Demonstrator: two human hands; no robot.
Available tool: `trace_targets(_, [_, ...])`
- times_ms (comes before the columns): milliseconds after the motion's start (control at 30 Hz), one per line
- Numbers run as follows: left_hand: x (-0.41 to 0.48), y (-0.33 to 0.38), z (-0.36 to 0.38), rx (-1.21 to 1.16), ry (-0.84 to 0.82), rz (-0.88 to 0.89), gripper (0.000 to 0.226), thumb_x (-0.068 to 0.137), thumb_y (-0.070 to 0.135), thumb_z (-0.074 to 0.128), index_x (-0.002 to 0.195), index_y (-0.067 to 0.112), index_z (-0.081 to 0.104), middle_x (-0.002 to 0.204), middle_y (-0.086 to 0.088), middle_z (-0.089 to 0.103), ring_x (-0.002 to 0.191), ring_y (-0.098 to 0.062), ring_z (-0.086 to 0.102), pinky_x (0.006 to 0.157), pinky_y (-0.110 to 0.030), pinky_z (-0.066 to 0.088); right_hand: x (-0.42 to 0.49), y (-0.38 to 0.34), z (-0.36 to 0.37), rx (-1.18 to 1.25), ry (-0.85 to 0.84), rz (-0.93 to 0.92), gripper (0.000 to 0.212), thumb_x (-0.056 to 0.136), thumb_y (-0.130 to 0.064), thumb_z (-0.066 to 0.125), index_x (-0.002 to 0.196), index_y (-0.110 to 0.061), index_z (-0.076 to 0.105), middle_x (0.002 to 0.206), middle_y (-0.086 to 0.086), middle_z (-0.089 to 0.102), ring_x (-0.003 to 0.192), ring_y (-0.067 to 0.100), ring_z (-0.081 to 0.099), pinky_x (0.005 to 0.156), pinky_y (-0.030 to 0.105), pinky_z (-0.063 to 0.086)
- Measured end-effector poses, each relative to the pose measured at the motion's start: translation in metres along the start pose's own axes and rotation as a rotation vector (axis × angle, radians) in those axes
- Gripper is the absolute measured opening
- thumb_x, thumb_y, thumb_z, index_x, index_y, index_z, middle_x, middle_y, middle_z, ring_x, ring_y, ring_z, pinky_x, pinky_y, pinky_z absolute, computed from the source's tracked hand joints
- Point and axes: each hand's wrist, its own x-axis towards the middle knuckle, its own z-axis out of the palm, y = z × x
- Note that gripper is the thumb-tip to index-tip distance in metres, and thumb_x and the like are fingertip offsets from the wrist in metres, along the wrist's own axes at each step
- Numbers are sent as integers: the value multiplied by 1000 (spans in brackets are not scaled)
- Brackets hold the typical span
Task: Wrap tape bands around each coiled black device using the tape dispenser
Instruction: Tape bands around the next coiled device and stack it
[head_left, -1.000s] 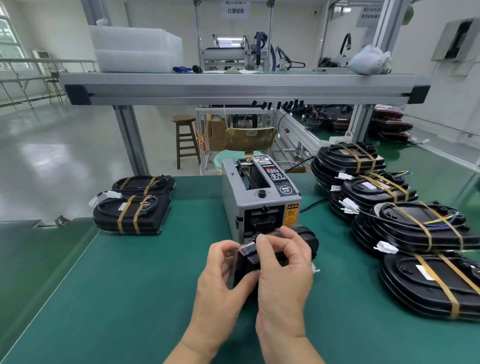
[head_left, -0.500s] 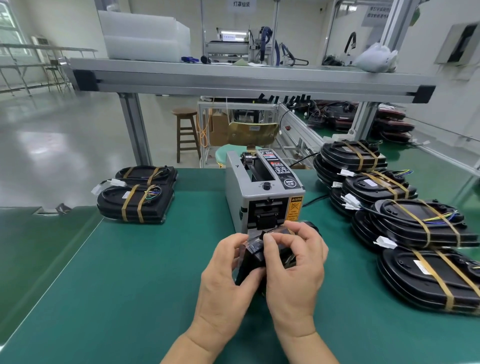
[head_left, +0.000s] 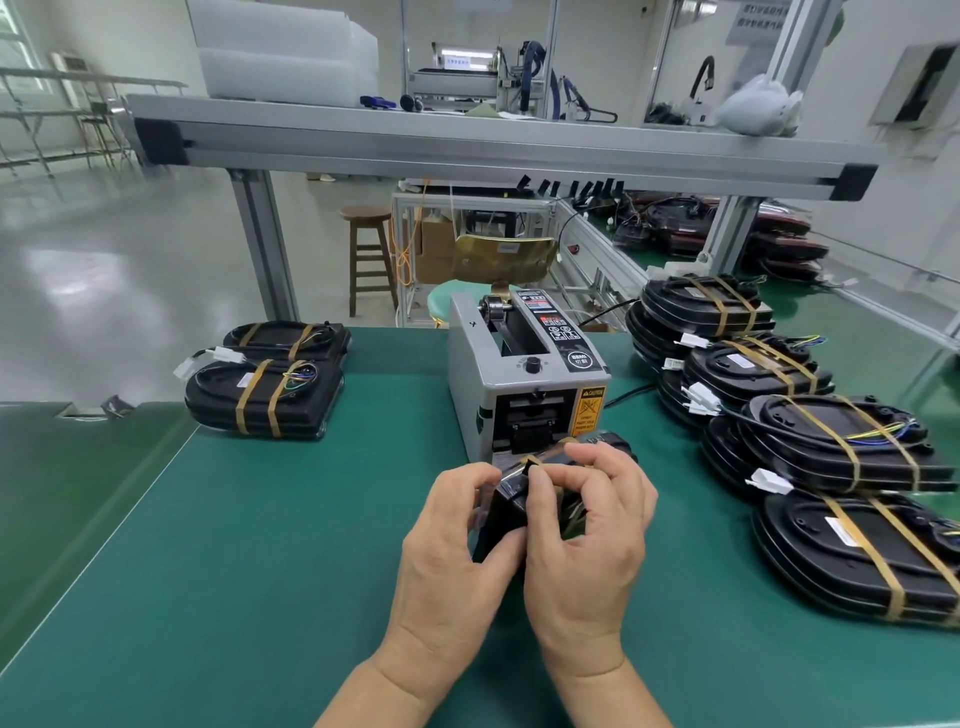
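Both hands close on one black device (head_left: 506, 512), stood on edge on the mat (head_left: 260, 571). The left hand (head_left: 457, 525) curls round its left side. The right hand (head_left: 587, 525) hooks over the top edge and pinches a tan tape (head_left: 535, 460) strip there. The dispenser (head_left: 524, 384) stands just beyond the grip, its outlet facing it.

Clear bins (head_left: 285, 57) are stacked on the shelf (head_left: 467, 145) far above; what they hold I cannot tell.

Left of the grip, bare mat runs to the table's slanting edge. To the right there is only a narrow strip before the right pile.

The left pile (head_left: 265, 395) shows two banded tops and the right pile (head_left: 779, 415) shows four. Each top has two bands.
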Motion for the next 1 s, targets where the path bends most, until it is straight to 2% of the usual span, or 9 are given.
trace_targets(267, [1, -1, 0, 23, -3, 22, 38, 76, 33, 64, 112, 40, 53, 107, 17, 60, 101, -12, 63, 86, -27, 55, 0, 2, -1, -13, -10, -38, 9, 83, -11, 72, 75, -6, 69, 102, 4, 63, 110, 30, 54, 102, 25, 38])
trace_targets(433, [1, 0, 0, 21, -1, 17, 36, 76, 33, 62, 111, 38, 53, 107, 15, 61, 101, -13, 63, 85, -31, 56, -1, 3, -4, 20, -29, -67, 14, 85, -17, 67, 74, -8, 70, 100, 4, 64, 112, 23, 53, 102, 26, 38])
trace_targets(600, [1, 1, 1, 18, 2, 10, 34, 77, 33, 62, 110, 35, 55, 106, 12, 61, 101, -16, 64, 84, -35, 57, 0, 4, -4, 11, -40, -80, 8, 79, -7, 74, 73, -8, 70, 96, 3, 64, 108, 25, 56, 100, 28, 41])
trace_targets(800, [1, 1, 1, 27, 4, 17, 37, 78, 24, 67, 111, 33, 55, 105, 13, 61, 100, -15, 64, 83, -36, 57, -1, 2, -5, 34, -46, -52, 6, 79, -8, 74, 74, -9, 71, 93, 0, 64, 106, 23, 56, 99, 27, 42])
trace_targets(900, [1, 1, 1, 20, -3, 18, 35, 78, 32, 65, 112, 34, 55, 106, 13, 61, 101, -16, 63, 84, -34, 57, -1, 0, -4, 42, -19, -1, 7, 81, -10, 72, 75, -10, 70, 95, -2, 63, 107, 16, 54, 96, 27, 43])
trace_targets(1000, [0, 2, 1, 35, -9, 31, 36, 78, 33, 65, 112, 35, 54, 106, 15, 60, 100, -13, 63, 84, -29, 56, 1, -1, -3, 17, 3, -15, 8, 82, -9, 72, 74, -8, 68, 96, 1, 63, 106, 20, 54, 96, 28, 42])
